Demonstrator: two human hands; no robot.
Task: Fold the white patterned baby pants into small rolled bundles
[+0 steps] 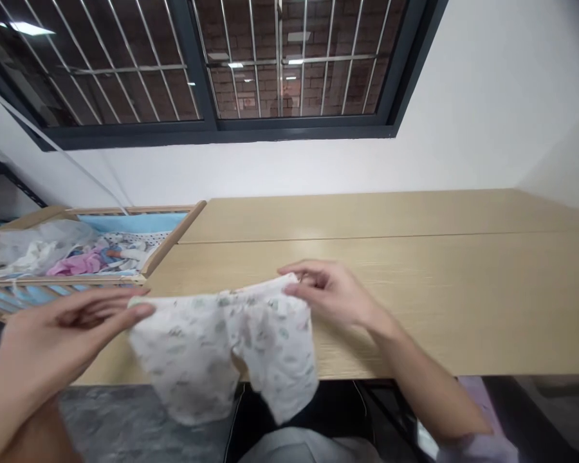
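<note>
Small white baby shorts [188,347] with a faint scattered print hang by their waistband, stretched between my two hands over the table's front edge. My left hand [72,334] pinches the left end of the waistband between thumb and fingers. At the right end, my right hand [330,292] grips the other corner in the same way. The two legs dangle below the table top, slightly blurred, with a gap between them.
A pale wooden table [439,289] stretches across to the white wall [487,96]. On the left a wooden crib [174,238] with blue lining holds crumpled clothes [84,260] and a translucent plastic bag [38,241]. A barred window [294,58] is above the table.
</note>
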